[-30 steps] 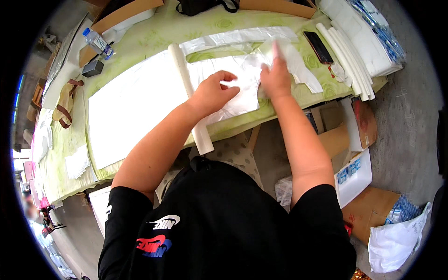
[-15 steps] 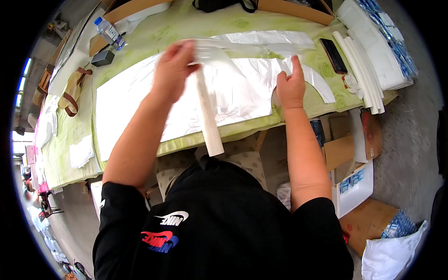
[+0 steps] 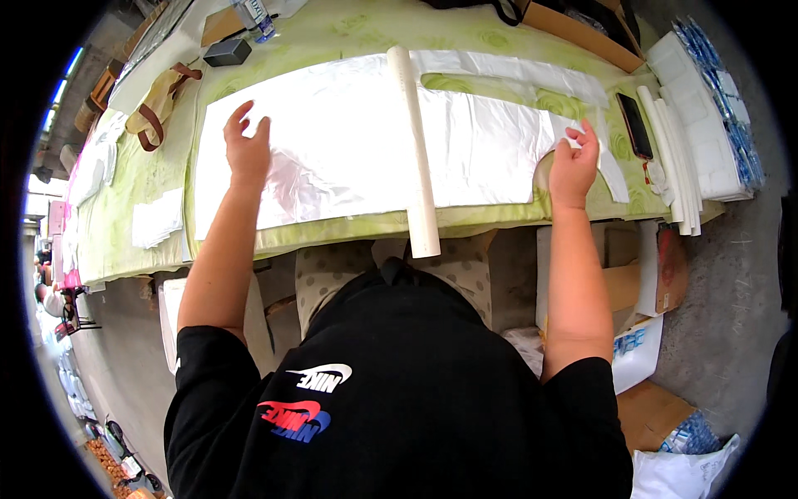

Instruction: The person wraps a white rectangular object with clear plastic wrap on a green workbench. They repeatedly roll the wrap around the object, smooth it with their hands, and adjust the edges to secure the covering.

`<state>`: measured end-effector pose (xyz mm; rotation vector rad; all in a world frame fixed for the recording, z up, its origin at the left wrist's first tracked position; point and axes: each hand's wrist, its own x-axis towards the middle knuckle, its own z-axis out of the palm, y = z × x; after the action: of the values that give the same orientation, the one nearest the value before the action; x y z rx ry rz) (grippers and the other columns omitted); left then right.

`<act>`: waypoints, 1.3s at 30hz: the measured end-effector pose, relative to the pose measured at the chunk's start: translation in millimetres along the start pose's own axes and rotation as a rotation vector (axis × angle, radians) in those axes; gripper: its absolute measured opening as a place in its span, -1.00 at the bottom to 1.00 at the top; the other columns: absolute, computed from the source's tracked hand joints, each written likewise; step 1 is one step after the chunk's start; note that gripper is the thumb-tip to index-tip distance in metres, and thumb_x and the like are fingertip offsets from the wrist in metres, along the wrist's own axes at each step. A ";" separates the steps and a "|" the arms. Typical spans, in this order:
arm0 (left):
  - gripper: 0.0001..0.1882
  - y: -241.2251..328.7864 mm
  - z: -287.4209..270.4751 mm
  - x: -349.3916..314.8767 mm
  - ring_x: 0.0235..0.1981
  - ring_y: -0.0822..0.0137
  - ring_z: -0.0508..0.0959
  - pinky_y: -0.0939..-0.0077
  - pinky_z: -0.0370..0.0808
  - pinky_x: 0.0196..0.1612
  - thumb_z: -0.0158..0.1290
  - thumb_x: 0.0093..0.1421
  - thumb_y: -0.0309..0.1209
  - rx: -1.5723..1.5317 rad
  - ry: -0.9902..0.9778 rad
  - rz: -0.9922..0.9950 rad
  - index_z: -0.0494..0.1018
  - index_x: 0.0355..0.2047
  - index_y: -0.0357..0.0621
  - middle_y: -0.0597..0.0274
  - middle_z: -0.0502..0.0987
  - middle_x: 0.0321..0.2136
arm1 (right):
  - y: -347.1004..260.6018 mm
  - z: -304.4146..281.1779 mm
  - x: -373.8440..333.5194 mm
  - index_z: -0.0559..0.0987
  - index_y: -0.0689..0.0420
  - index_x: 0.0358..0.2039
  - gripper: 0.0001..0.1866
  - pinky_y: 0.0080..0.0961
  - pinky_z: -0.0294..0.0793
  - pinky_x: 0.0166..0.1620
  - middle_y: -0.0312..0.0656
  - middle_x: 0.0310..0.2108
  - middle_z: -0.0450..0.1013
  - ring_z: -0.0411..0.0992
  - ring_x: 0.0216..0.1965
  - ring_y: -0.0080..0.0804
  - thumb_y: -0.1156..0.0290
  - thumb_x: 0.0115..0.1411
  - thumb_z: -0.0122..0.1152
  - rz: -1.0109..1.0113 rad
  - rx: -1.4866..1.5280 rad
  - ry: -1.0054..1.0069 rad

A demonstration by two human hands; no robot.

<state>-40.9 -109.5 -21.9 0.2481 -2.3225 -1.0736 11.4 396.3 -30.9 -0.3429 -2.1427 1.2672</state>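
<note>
A shiny white plastic sheet [image 3: 332, 141] lies spread on the table, with narrow arms and a curved cutout at its right end. Across its middle rests a long cream-white tube [image 3: 418, 158], its near end jutting past the table edge. My left hand [image 3: 248, 154] hovers over the sheet's left part, thumb and fingers apart, holding nothing. Beside the curved cutout is my right hand [image 3: 573, 173], fingers loosely bent and apart. I see nothing gripped in it; whether its fingertips touch the plastic is unclear.
A phone [image 3: 634, 126] and several white tubes [image 3: 669, 158] lie at the right, beside a white foam box [image 3: 694, 125]. Leftward are a yellow bag with brown handles [image 3: 158, 108], a dark grey box [image 3: 227, 54] and a bottle [image 3: 253, 18]. Small white sheets [image 3: 158, 218] sit near the front edge.
My left hand has let go of the thin clear-looking film and moved left. My right hand has moved right, its pointing finger now bent. The view has shifted; the tube shows fully atop the sheet.
</note>
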 end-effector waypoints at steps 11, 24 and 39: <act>-0.32 115.8 50.0 -115.8 0.44 -0.03 0.16 -0.11 0.01 0.46 0.11 0.25 -0.24 0.275 -0.712 0.450 0.23 0.35 -0.07 -0.01 0.32 0.32 | -106.7 35.2 -121.3 0.64 0.11 -0.12 -0.69 -0.13 0.40 0.22 -0.13 0.00 0.56 0.42 0.14 0.00 0.54 0.07 0.30 -0.575 0.195 -0.625; -0.63 130.4 52.6 -70.1 0.36 -0.09 0.28 -0.04 0.23 0.35 0.04 0.29 -0.32 0.105 -0.732 0.656 0.54 0.09 -0.04 0.17 0.38 0.30 | -126.8 51.6 -132.0 0.64 0.12 -0.16 -0.69 -0.10 0.42 0.16 -0.13 -0.13 0.57 0.44 0.05 0.05 0.56 0.02 0.30 -0.656 0.257 -0.716; -0.40 70.5 20.9 -70.9 0.48 -0.17 0.04 0.04 0.08 0.46 0.04 0.32 -0.13 -0.029 -0.677 0.615 0.36 0.30 -0.14 0.00 0.21 0.42 | -105.9 185.3 -70.3 0.43 -0.05 0.30 -0.42 0.27 -0.08 0.43 -0.12 0.45 0.15 -0.01 0.49 -0.02 0.09 0.29 0.15 -0.647 -0.398 -0.785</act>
<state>10.3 -22.0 -9.4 -0.9196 -2.6516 -0.9471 -41.0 177.8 -31.2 0.7735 -2.8011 0.6254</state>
